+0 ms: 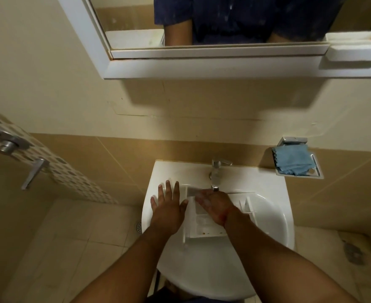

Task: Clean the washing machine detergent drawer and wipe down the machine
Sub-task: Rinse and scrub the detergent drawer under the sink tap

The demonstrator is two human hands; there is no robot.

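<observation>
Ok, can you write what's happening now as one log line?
place: sink | drawer: in basin under tap | left hand: flat on rim | right hand: on drawer | blue cloth: wall tray

— How many views have I got on this entry?

— One: a wide-angle head camera, worn by the person. From my remote seat it looks forward and steeply down onto the white sink [274,217], close above it.

— Framing?

— Both forearms enter from the bottom edge; the tap [216,171] sits near centre. The mirror [213,25] fills the top edge, floor tiles [75,241] the lower left. Straight lines bow toward the borders. No second view overlaps it.
</observation>
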